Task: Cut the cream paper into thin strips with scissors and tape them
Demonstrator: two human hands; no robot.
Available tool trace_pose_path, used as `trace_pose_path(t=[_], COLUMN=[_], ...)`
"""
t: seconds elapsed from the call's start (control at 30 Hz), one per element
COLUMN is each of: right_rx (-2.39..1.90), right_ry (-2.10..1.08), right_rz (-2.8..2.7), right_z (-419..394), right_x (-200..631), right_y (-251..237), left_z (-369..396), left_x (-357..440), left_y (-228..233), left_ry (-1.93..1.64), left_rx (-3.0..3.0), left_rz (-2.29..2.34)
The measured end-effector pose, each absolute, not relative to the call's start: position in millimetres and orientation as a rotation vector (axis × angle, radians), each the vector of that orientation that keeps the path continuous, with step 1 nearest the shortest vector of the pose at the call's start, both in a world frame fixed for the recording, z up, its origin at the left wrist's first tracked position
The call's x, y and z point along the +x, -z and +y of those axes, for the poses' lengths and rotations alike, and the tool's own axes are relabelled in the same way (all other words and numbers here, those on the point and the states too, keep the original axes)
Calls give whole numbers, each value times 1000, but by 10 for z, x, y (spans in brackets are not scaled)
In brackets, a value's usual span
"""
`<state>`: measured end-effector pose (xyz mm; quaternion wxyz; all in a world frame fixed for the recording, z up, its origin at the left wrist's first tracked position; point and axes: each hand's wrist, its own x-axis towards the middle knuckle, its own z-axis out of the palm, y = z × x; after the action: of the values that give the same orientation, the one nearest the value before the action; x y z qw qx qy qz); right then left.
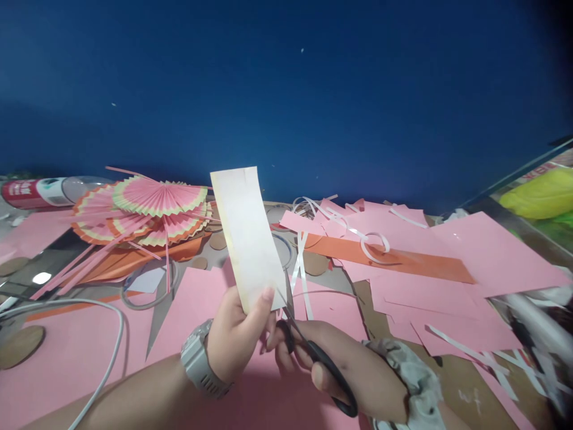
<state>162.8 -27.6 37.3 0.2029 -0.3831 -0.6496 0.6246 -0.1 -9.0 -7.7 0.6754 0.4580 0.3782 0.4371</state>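
While left hand [235, 340] is pinching one pale paper strip [248, 239] upright, long axis leaning up-left, right hand [344, 370] is gripping one pair of scissors [313, 352], blades at strip's bottom edge.

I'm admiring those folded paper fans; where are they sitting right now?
The paper fans lie on the table's left side, beyond the left hand, beside a plastic bottle lying at the far left.

No wording is showing clearly enough to read. The clear plastic bottle with a red-and-white label [42, 191], lying at about nine o'clock, is carrying print too blurred to make out, and red lettering on a pale strip [548, 170] at three o'clock is equally illegible.
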Motion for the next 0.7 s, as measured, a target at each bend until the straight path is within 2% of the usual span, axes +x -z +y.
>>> trace_pose_path(t=[0.2,0.7], right_rx=[-964,-999], right_ry=[-1867,-1838], right_rz=[-1754,-1756], right_z=[-275,-276], right_x=[1671,1661], right_y=[-312,-311], left_z=[-83,-79], left_x=[-1,6], left_y=[39,23], left_ry=[-967,-974], left_rx=[1071,1098], left_rz=[837,860])
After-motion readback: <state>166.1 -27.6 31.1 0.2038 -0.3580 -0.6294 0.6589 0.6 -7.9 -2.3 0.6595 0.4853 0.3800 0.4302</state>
